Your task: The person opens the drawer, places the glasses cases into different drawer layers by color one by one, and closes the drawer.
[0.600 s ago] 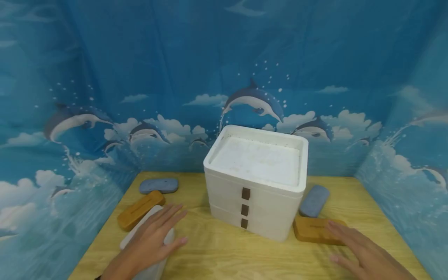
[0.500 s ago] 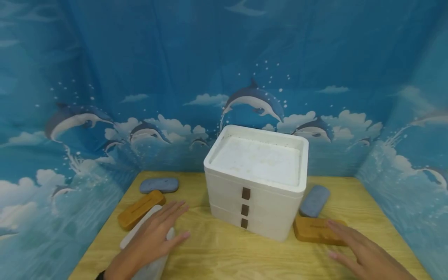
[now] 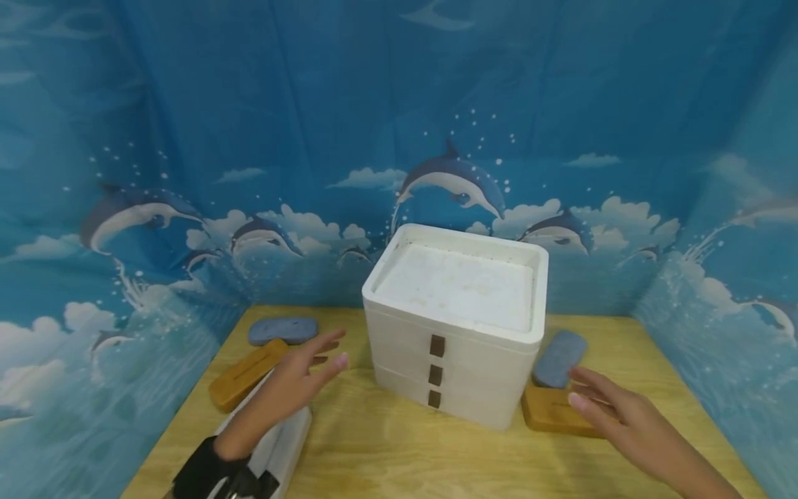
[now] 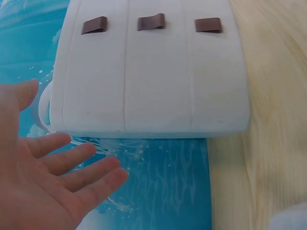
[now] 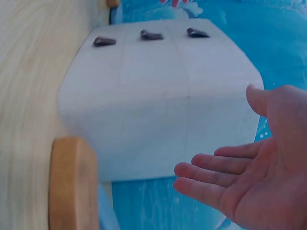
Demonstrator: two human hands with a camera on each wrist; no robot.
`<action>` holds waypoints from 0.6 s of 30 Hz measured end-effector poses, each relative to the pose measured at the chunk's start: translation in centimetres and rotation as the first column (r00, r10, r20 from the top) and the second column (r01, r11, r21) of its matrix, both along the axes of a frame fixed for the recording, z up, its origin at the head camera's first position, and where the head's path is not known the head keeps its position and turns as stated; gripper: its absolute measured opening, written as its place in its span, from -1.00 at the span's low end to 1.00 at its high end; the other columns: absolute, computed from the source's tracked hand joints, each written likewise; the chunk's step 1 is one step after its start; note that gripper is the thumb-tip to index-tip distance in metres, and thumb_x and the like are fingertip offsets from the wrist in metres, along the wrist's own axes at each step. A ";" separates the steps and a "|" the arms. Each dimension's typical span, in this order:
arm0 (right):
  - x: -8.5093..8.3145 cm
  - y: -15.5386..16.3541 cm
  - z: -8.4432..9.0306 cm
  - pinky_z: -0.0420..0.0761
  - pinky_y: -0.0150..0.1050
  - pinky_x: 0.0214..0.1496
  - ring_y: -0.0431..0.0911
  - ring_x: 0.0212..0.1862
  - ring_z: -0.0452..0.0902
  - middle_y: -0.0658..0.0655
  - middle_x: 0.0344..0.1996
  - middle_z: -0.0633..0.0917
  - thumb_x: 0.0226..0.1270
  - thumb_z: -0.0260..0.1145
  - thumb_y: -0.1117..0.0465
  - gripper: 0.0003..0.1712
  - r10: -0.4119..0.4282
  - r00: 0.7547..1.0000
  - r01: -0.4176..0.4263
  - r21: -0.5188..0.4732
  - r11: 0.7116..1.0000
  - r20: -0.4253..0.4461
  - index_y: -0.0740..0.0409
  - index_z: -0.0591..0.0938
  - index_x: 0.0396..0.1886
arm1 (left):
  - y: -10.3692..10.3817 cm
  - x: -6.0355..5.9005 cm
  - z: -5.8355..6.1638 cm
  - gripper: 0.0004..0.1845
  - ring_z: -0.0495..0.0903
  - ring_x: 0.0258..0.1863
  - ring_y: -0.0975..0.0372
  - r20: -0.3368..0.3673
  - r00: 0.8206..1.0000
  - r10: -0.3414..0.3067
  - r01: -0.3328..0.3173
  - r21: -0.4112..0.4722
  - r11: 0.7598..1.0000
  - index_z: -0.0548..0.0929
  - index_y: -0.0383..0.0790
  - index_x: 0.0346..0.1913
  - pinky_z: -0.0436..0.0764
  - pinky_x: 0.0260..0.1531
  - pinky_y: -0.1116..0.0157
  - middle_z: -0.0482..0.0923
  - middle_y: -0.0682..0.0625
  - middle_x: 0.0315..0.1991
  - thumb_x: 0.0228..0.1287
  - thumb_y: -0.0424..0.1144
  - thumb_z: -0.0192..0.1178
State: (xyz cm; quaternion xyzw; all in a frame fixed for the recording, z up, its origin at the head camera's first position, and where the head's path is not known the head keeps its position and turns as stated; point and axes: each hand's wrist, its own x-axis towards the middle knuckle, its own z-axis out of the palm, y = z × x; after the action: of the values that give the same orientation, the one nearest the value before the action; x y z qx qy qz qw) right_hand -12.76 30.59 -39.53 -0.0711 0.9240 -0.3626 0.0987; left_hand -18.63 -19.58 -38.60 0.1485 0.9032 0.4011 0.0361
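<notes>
Drawer box [image 3: 458, 322], white, three brown tabs, stands mid-table [image 3: 399, 450]. Head view: left hand [image 3: 293, 381] open, fingers spread, raised left of box; right hand [image 3: 614, 412] open, right of box, above a wooden block [image 3: 548, 410]. Left wrist view: palm [image 4: 43, 182] wide, clear of box [image 4: 148, 72]. Right wrist view: fingers [image 5: 216, 177] straight, near box [image 5: 163, 96], not touching.

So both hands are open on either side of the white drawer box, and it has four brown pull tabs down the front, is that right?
Not quite: the white drawer box has three brown pull tabs, not four, as the head view shows. The rest holds: the left hand and right hand are open, one on either side of it.
</notes>
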 end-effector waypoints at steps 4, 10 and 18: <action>-0.5 -0.9 0.9 0.76 -0.04 0.05 0.25 0.33 0.60 0.39 0.52 0.38 0.70 -0.05 -0.19 -0.21 -0.010 0.999 0.013 -0.075 0.997 0.044 0.23 0.16 0.65 | 0.2 -0.8 0.4 -0.34 0.49 0.43 -0.10 0.001 1.000 -0.003 0.003 0.063 0.998 0.32 -0.07 0.58 0.56 0.32 -0.11 0.37 -0.15 0.54 0.59 0.16 0.04; -1.4 -1.7 1.6 0.75 -0.04 0.11 0.26 0.34 0.57 0.42 0.50 0.40 0.74 -0.10 -0.13 -0.24 -0.015 0.999 0.022 -0.175 0.984 0.039 0.34 0.18 0.61 | 0.6 -1.8 1.0 -0.34 0.46 0.45 -0.09 0.009 1.000 0.002 -0.003 0.131 0.991 0.33 -0.07 0.57 0.47 0.38 -0.18 0.38 -0.14 0.54 0.60 0.17 0.03; -2.3 -2.8 2.6 0.75 -0.12 0.13 0.19 0.31 0.63 0.48 0.49 0.37 0.74 -0.16 -0.17 -0.15 -0.016 0.989 0.065 -0.335 0.940 0.147 0.48 0.14 0.59 | 1.5 -3.7 1.7 -0.31 0.55 0.38 -0.10 0.092 0.996 -0.016 -0.007 0.237 0.971 0.32 -0.10 0.57 0.60 0.29 -0.07 0.38 -0.19 0.53 0.59 0.21 0.01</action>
State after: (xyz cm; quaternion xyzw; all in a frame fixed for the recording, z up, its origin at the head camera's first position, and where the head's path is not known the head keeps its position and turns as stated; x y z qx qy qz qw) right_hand -15.07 27.82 -36.88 -0.0418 0.8397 -0.5221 0.1431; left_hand -22.30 -18.13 -36.85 0.1349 0.8458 0.5125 0.0612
